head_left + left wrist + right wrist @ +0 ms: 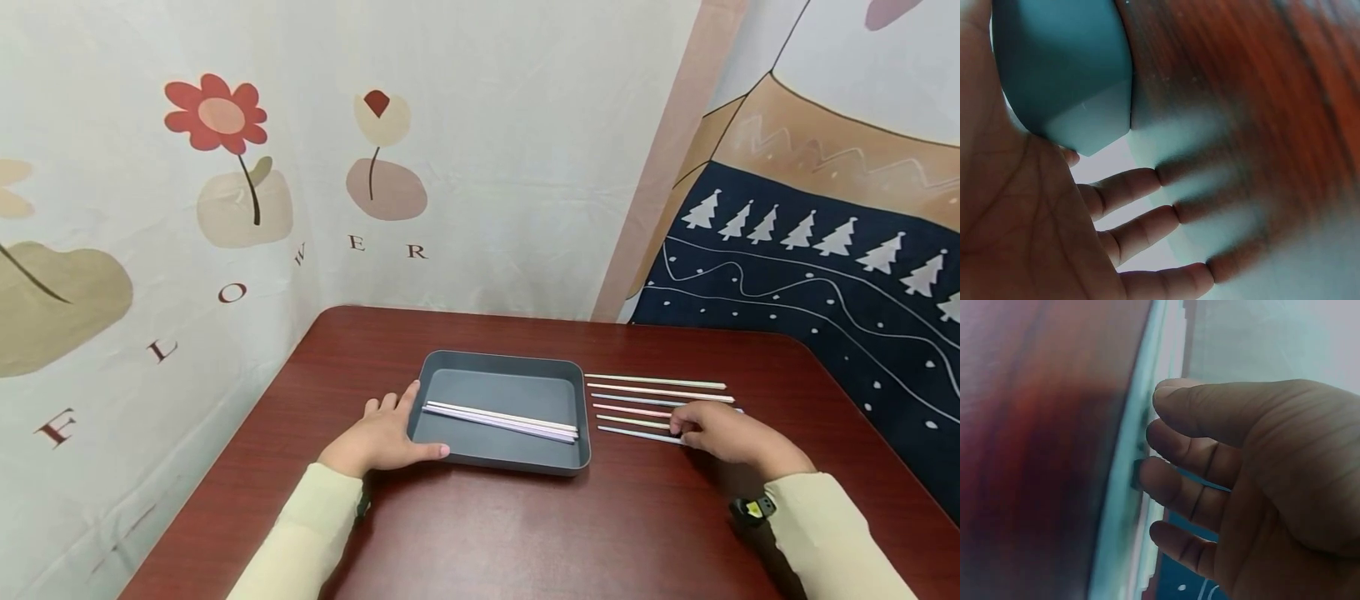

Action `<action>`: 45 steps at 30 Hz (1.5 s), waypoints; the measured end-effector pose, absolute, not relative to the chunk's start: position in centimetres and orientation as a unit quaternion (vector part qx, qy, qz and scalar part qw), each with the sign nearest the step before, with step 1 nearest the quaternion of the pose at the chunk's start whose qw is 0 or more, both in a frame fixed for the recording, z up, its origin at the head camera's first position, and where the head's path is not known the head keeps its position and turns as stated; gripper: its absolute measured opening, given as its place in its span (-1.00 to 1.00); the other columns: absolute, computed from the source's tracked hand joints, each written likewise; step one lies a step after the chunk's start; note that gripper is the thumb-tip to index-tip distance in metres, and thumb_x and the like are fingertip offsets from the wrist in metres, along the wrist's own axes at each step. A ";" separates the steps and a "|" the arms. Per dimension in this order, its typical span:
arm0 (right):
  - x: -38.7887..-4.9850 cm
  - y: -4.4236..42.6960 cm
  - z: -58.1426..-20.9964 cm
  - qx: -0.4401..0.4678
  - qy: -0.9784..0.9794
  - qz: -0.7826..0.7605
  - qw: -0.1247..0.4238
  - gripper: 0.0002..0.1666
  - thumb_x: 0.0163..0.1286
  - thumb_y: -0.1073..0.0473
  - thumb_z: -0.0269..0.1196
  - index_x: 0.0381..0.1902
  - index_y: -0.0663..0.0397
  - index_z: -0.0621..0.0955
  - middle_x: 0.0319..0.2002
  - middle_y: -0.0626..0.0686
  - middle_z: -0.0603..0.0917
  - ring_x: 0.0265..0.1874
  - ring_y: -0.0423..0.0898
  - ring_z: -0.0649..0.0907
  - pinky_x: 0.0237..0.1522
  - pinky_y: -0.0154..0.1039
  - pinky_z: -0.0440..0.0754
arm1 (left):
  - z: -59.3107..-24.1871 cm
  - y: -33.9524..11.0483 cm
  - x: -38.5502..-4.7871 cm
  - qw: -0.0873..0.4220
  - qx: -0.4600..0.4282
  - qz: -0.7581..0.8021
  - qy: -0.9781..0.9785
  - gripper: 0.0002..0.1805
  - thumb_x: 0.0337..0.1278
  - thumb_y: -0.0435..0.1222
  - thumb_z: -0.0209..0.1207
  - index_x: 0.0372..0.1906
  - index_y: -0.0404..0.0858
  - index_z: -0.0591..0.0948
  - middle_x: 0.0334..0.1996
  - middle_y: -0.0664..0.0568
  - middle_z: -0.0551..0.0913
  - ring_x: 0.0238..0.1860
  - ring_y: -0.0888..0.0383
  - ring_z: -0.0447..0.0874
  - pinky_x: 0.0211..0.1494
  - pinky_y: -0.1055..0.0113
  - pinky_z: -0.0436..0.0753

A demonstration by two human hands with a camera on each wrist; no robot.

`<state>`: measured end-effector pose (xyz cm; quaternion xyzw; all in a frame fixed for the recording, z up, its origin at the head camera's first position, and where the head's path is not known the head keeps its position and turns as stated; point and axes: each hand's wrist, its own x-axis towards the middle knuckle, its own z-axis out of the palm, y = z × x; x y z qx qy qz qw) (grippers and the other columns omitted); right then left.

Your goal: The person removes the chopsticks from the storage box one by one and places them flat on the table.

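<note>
A dark grey rectangular tray [495,385] sits on the table, with a few pale chopsticks [501,421] lying slantwise in it. My left hand [382,437] rests against the tray's left side, fingers spread and thumb along the front corner. In the left wrist view the tray's outer wall [1066,56] shows beside the palm, and the fingers are nearly straight. My right hand [727,433] is over the right ends of several pastel chopsticks [637,435] laid in a row. In the right wrist view its fingers are loosely bent beside a light blue chopstick [1113,487], thumb apart from them.
The reddish-brown table [525,533] has rounded far corners. Behind it hangs a pale cloth [510,167] with printed flowers, and on the right a dark blue printed cloth [787,267]. The row of chopsticks starts close to the tray's right wall.
</note>
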<state>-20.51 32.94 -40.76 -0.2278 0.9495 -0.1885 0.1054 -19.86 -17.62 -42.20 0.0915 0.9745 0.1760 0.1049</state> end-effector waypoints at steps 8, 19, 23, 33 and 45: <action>-21.7 31.5 -38.9 -0.242 0.948 -0.193 0.076 -0.85 0.34 0.37 0.27 -0.30 -0.01 0.64 -0.44 -0.16 0.53 -0.45 -0.21 0.47 -0.39 -0.25 0.47 | -42.2 -17.7 -19.9 0.105 0.093 0.176 0.974 0.44 -0.31 0.53 0.25 0.60 -0.20 -0.05 0.29 -0.27 0.31 0.15 -0.20 0.22 0.02 -0.08 0.53; -24.0 26.7 -37.3 -0.261 0.939 -0.215 0.066 -0.89 0.31 0.32 0.30 -0.25 0.01 0.67 -0.38 -0.15 0.61 -0.37 -0.14 0.54 -0.26 -0.15 0.54 | -42.2 -17.6 -19.8 0.110 0.093 0.175 0.974 0.43 -0.29 0.51 0.25 0.60 -0.20 -0.05 0.28 -0.26 0.32 0.15 -0.19 0.22 0.02 -0.07 0.53; -24.8 24.5 -37.0 -0.274 0.932 -0.226 0.069 -0.87 0.34 0.31 0.28 -0.24 -0.06 0.67 -0.35 -0.15 0.62 -0.35 -0.13 0.55 -0.24 -0.15 0.54 | -42.3 -17.7 -19.8 0.111 0.090 0.174 0.974 0.43 -0.30 0.52 0.25 0.60 -0.19 -0.05 0.28 -0.26 0.31 0.16 -0.20 0.21 0.03 -0.08 0.52; -26.7 18.6 -37.2 -0.328 0.908 -0.240 0.098 -0.85 0.36 0.25 0.31 -0.12 0.03 0.68 -0.25 -0.14 0.63 -0.29 -0.15 0.56 -0.20 -0.17 0.56 | -42.4 -17.7 -19.8 0.109 0.091 0.173 0.975 0.43 -0.29 0.51 0.25 0.60 -0.20 -0.05 0.28 -0.27 0.32 0.17 -0.21 0.21 0.04 -0.07 0.52; -28.3 13.9 -38.7 -0.353 0.890 -0.245 0.150 -0.90 0.38 0.27 0.30 -0.15 0.08 0.66 -0.37 -0.11 0.58 -0.34 -0.14 0.53 -0.27 -0.20 0.51 | -42.2 -17.7 -19.9 0.110 0.092 0.175 0.974 0.43 -0.30 0.52 0.25 0.60 -0.18 -0.06 0.27 -0.25 0.32 0.16 -0.19 0.21 0.02 -0.07 0.52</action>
